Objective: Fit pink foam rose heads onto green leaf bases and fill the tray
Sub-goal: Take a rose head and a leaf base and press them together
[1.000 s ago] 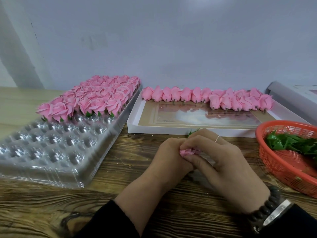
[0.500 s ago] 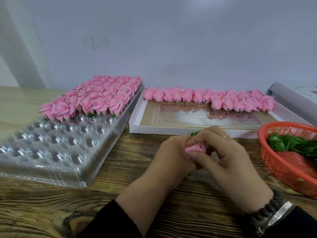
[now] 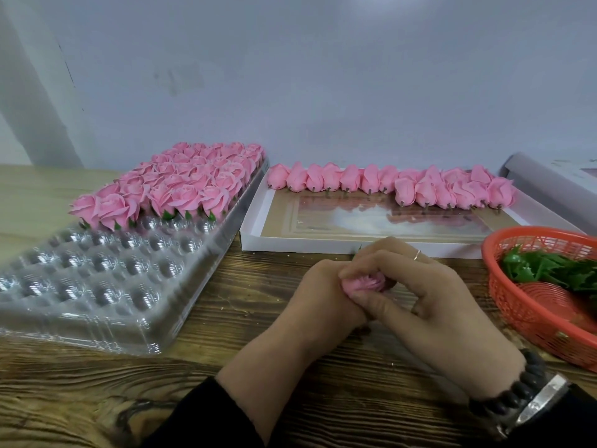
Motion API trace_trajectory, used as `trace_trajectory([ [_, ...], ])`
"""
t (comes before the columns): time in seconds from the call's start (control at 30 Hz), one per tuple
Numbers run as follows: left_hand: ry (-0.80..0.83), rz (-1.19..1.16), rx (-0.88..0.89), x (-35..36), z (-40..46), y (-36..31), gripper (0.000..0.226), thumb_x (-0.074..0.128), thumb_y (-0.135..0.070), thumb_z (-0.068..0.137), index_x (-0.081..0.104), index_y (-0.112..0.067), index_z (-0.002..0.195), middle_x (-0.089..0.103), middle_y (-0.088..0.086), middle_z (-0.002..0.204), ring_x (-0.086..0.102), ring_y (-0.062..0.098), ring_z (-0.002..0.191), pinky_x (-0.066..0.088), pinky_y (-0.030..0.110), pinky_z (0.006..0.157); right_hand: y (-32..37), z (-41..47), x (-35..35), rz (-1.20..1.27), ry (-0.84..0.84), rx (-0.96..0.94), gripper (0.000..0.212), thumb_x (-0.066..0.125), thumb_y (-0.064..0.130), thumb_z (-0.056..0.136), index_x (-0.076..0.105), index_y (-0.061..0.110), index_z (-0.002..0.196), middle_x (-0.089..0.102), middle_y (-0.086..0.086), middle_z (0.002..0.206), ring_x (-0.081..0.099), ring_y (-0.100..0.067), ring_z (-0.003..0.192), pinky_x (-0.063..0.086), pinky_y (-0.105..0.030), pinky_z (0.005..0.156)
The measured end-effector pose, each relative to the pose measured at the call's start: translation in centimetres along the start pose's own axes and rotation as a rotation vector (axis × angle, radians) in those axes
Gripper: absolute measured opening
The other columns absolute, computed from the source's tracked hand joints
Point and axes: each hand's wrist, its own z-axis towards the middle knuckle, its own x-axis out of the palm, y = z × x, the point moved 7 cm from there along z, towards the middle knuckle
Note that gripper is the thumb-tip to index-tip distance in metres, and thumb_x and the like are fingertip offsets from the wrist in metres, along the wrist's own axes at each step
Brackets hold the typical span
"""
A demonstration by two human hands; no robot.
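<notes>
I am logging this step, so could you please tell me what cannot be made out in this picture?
- Head view: the leaf base under the pink rose head is covered by the left hand and right hand; seating unclear.
- The orange basket is cut off by the right edge.
- Rear tray cups are hidden beneath finished roses.
</notes>
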Motion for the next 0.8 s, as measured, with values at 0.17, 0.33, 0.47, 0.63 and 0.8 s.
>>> trace_trajectory([
  [0.17,-0.072,-0.013,0.026,-0.1,0.1,0.0,0.023,0.073,-0.015,0.078,0.058,-0.026,0.064,0.057,-0.011,0.058,0.049,0.001,0.052,0.039,0.015,0.055,-1.6,-0.2,-1.7,0.295,-0.388,0.222,0.014,0.056,0.027,0.089,0.065,0.033,0.097,0.067,0.016,0.095,0.061,0.002,0.084,0.044,-0.006,0.069],
  [0.33,-0.082,-0.031,0.047,-0.3,0.1,0.4,0.027,0.070,-0.005,0.078,0.060,-0.029,0.068,0.065,-0.010,0.068,0.060,0.004,0.067,0.047,0.019,0.066,-1.4,1.6,0.1,0.444,-0.480,0.324,0.025,0.050,0.020,0.091,0.071,0.024,0.079,0.072,0.009,0.085,0.064,0.004,0.075,0.048,-0.011,0.067],
  [0.47,-0.132,0.012,0.072,-0.6,0.2,0.4,0.015,0.056,-0.001,0.086,0.067,-0.010,0.081,0.069,-0.006,0.076,0.062,0.001,0.073,0.050,0.016,0.066,-1.1,2.2,2.1,0.347,-0.372,0.313,0.024,0.055,0.028,0.091,0.072,0.023,0.074,0.066,0.012,0.059,0.056,0.007,0.056,0.039,-0.005,0.056],
  [0.63,-0.131,-0.055,0.126,-0.3,-0.2,0.1,0.025,0.053,0.012,0.084,0.057,0.003,0.107,0.053,-0.015,0.082,0.052,-0.019,0.065,0.040,0.000,0.063,-2.0,1.5,3.1,0.290,-0.245,0.316,0.012,0.060,0.039,0.071,0.068,0.031,0.072,0.069,0.018,0.075,0.063,0.004,0.075,0.044,-0.007,0.068],
  [0.8,-0.120,-0.296,0.113,-0.5,-0.3,0.0,0.014,0.051,0.016,0.085,0.061,0.008,0.079,0.058,0.000,0.067,0.054,-0.001,0.060,0.045,0.013,0.058,-2.2,1.5,3.3,0.215,-0.110,0.317,0.037,0.057,0.061,0.056,0.063,0.036,0.083,0.067,0.020,0.084,0.063,0.005,0.078,0.044,-0.006,0.067],
])
